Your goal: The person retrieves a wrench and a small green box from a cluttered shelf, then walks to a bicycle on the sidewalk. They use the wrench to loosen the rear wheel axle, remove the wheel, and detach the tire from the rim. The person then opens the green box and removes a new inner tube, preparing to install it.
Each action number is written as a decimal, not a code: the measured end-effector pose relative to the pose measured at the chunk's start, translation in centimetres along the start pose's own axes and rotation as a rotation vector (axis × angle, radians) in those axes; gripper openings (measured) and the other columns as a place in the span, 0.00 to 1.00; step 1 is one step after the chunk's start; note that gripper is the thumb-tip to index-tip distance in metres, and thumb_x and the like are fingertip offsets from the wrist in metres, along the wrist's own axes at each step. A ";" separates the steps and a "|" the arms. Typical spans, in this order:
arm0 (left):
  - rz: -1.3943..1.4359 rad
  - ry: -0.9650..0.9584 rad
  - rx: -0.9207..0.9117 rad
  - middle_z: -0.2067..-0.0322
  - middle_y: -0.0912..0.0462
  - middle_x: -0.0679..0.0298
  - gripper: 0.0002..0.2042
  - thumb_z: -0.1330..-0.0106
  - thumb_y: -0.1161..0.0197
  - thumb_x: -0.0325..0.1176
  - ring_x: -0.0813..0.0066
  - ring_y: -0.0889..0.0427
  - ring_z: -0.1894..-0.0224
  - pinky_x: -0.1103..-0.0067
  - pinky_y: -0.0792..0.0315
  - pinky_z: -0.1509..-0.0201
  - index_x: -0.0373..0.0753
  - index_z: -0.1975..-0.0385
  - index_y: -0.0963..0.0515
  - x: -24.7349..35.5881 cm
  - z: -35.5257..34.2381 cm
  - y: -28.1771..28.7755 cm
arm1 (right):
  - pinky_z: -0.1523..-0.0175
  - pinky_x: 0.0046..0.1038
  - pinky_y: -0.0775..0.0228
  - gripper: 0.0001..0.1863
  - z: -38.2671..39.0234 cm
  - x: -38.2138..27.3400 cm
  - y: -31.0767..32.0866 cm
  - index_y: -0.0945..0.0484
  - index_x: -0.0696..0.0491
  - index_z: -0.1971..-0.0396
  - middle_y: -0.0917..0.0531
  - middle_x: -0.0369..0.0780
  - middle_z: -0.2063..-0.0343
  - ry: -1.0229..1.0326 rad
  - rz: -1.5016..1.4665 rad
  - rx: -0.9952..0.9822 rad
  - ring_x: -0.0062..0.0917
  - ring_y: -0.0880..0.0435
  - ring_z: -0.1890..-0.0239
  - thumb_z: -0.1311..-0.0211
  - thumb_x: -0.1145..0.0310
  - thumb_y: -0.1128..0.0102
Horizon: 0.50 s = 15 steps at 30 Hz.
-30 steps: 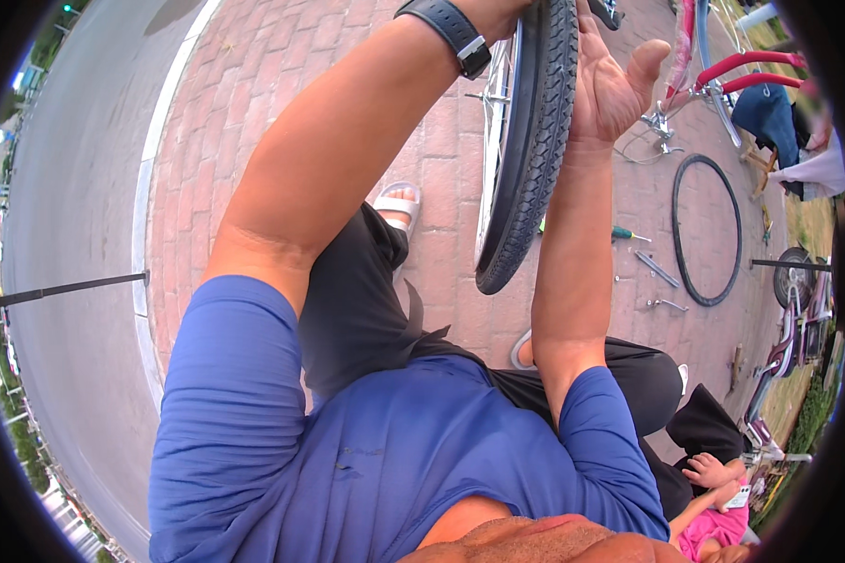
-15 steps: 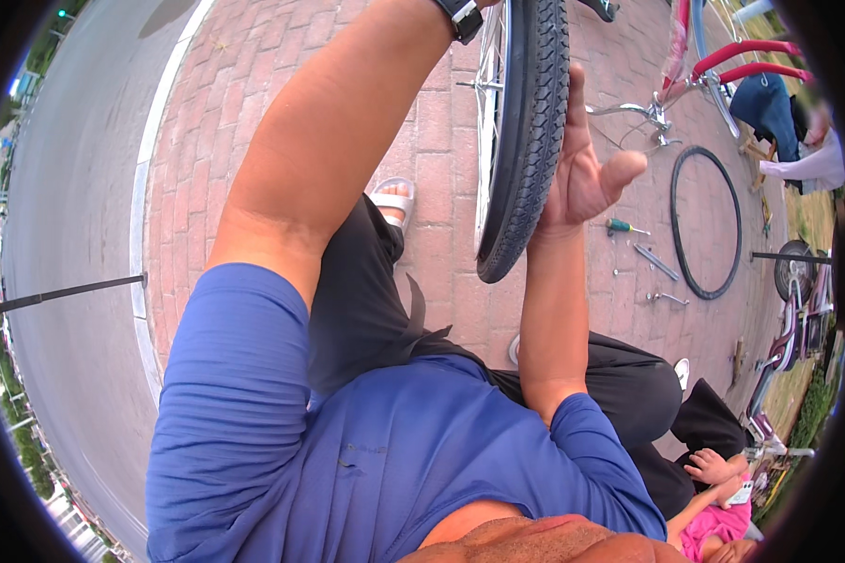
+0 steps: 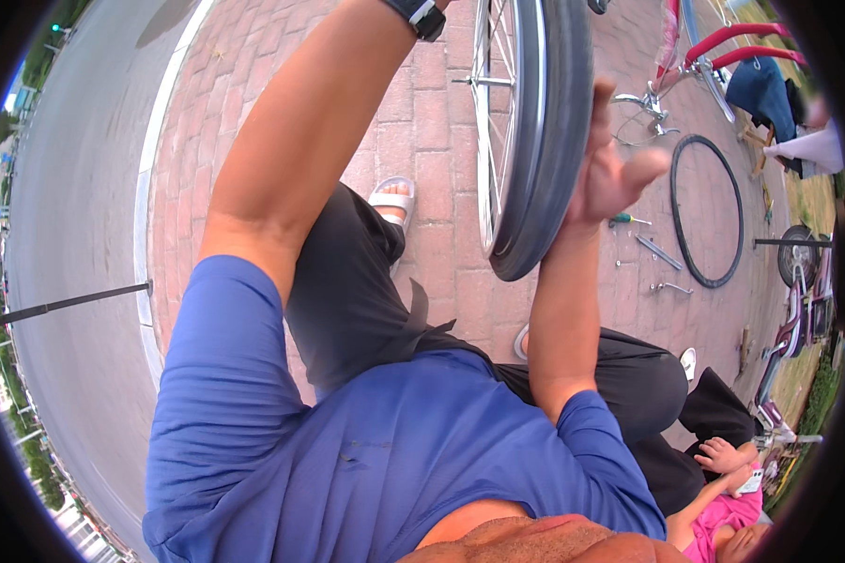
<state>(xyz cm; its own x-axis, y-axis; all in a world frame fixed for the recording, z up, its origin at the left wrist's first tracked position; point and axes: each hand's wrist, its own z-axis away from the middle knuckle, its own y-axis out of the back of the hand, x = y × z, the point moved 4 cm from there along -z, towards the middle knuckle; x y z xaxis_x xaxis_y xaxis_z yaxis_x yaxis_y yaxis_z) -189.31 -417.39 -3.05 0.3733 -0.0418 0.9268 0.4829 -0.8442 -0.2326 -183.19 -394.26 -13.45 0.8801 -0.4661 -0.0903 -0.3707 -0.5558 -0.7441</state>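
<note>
A bicycle wheel (image 3: 535, 141) with a black tyre and silver spokes stands upright in front of me, above my knees. My right hand (image 3: 612, 171) lies flat against the tyre's right side, fingers stretched up and thumb sticking out. My left arm reaches up along the wheel's left side, with a black watch (image 3: 419, 13) on the wrist. The left hand itself is cut off by the top edge. I am seated in a blue shirt and black trousers, with one sandalled foot (image 3: 391, 201) on the brick paving.
A loose black tyre (image 3: 678, 220), a screwdriver (image 3: 629, 220) and wrenches (image 3: 657, 251) lie on the bricks to the right. A red bicycle frame (image 3: 723, 42) stands beyond them. A person in pink (image 3: 723, 511) sits at lower right. A grey road (image 3: 66, 206) runs along the left.
My right hand has slid down the tyre's right side toward me and now lies flat on it. The wheel has come closer and stands more upright.
</note>
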 end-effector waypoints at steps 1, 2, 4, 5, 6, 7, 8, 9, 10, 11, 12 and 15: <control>0.017 0.060 -0.132 0.57 0.14 0.59 0.30 0.29 0.46 0.61 0.68 0.16 0.54 0.73 0.28 0.44 0.35 0.52 0.18 0.8 1.3 -1.5 | 0.25 0.47 0.44 0.50 -2.4 -1.3 -1.0 0.39 0.61 0.31 0.34 0.54 0.32 -0.025 0.026 -0.051 0.44 0.35 0.28 0.42 0.39 0.32; 0.024 0.112 -0.261 0.56 0.14 0.58 0.31 0.29 0.46 0.61 0.68 0.16 0.54 0.73 0.27 0.45 0.34 0.51 0.18 2.3 3.2 -2.9 | 0.25 0.48 0.43 0.50 -4.6 -2.4 -1.4 0.38 0.59 0.31 0.34 0.53 0.31 -0.068 -0.002 -0.082 0.44 0.36 0.28 0.43 0.40 0.31; -0.046 0.073 -0.277 0.59 0.14 0.57 0.25 0.29 0.42 0.53 0.72 0.17 0.56 0.75 0.25 0.50 0.32 0.53 0.19 5.0 6.6 -3.9 | 0.26 0.52 0.41 0.48 -8.2 -3.3 -1.4 0.37 0.54 0.31 0.35 0.52 0.30 -0.163 -0.086 -0.146 0.44 0.37 0.27 0.44 0.41 0.29; -0.112 0.044 -0.255 0.59 0.14 0.57 0.23 0.29 0.41 0.50 0.73 0.18 0.57 0.75 0.25 0.52 0.32 0.53 0.19 5.4 7.0 -4.4 | 0.26 0.50 0.42 0.46 -9.4 -3.7 -0.6 0.36 0.57 0.33 0.33 0.52 0.32 -0.051 -0.069 -0.041 0.44 0.36 0.28 0.42 0.42 0.30; -0.164 0.015 -0.247 0.60 0.15 0.57 0.22 0.29 0.40 0.48 0.73 0.18 0.58 0.75 0.25 0.53 0.31 0.54 0.20 5.1 7.0 -5.4 | 0.26 0.49 0.43 0.44 -10.1 -4.5 0.2 0.35 0.61 0.34 0.32 0.53 0.33 0.069 -0.034 0.070 0.45 0.35 0.29 0.40 0.44 0.32; -0.097 0.015 -0.153 0.61 0.17 0.57 0.18 0.32 0.38 0.40 0.73 0.20 0.60 0.75 0.25 0.56 0.30 0.53 0.23 4.4 7.0 -6.1 | 0.26 0.48 0.44 0.42 -10.4 -5.2 0.9 0.34 0.64 0.36 0.30 0.54 0.34 0.191 0.001 0.180 0.46 0.33 0.31 0.38 0.45 0.33; -0.154 -0.043 -0.117 0.62 0.18 0.56 0.18 0.32 0.38 0.38 0.72 0.20 0.60 0.74 0.25 0.57 0.29 0.52 0.26 4.3 6.8 -5.6 | 0.26 0.48 0.44 0.41 -10.9 -4.2 1.1 0.32 0.64 0.37 0.29 0.54 0.35 0.194 -0.059 0.184 0.45 0.32 0.31 0.37 0.45 0.33; -0.183 -0.065 -0.077 0.62 0.18 0.55 0.17 0.33 0.38 0.37 0.72 0.20 0.61 0.74 0.25 0.58 0.29 0.52 0.26 4.1 6.6 -4.8 | 0.26 0.48 0.44 0.40 -11.3 -3.2 1.3 0.31 0.63 0.38 0.28 0.53 0.36 0.197 -0.117 0.189 0.44 0.31 0.32 0.37 0.45 0.33; -0.192 -0.086 -0.057 0.63 0.18 0.54 0.17 0.33 0.38 0.36 0.72 0.20 0.61 0.74 0.25 0.59 0.28 0.52 0.27 4.2 6.6 -4.8 | 0.26 0.48 0.43 0.39 -11.4 -3.0 1.3 0.30 0.63 0.39 0.27 0.53 0.37 0.213 -0.151 0.200 0.43 0.30 0.33 0.37 0.45 0.33; -0.198 -0.070 -0.041 0.64 0.18 0.55 0.17 0.33 0.38 0.36 0.72 0.21 0.63 0.74 0.25 0.61 0.28 0.54 0.26 4.0 6.6 -4.7 | 0.26 0.48 0.44 0.40 -11.5 -2.5 1.1 0.31 0.62 0.38 0.27 0.53 0.37 0.224 -0.130 0.191 0.42 0.30 0.32 0.37 0.45 0.34; -0.204 -0.054 -0.025 0.66 0.18 0.55 0.16 0.33 0.39 0.37 0.72 0.21 0.65 0.74 0.25 0.63 0.28 0.55 0.26 4.0 6.4 -4.7 | 0.26 0.48 0.44 0.40 -11.3 -2.1 1.1 0.30 0.62 0.38 0.27 0.53 0.36 0.229 -0.120 0.181 0.42 0.31 0.32 0.37 0.44 0.34; -0.271 -0.004 -0.046 0.71 0.19 0.58 0.14 0.32 0.40 0.37 0.73 0.22 0.72 0.73 0.27 0.69 0.28 0.60 0.24 3.9 5.7 -3.8 | 0.26 0.50 0.45 0.40 -10.3 -0.8 1.6 0.30 0.61 0.38 0.28 0.53 0.35 0.237 -0.104 0.186 0.44 0.32 0.31 0.38 0.43 0.34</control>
<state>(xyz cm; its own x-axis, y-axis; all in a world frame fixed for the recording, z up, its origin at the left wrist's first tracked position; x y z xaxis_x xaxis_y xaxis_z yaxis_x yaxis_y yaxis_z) -185.18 -411.25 -0.28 0.2388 0.1912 0.9521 0.5295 -0.8475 0.0375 -187.49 -401.87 -7.72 0.8090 -0.5726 0.1328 -0.2028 -0.4839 -0.8513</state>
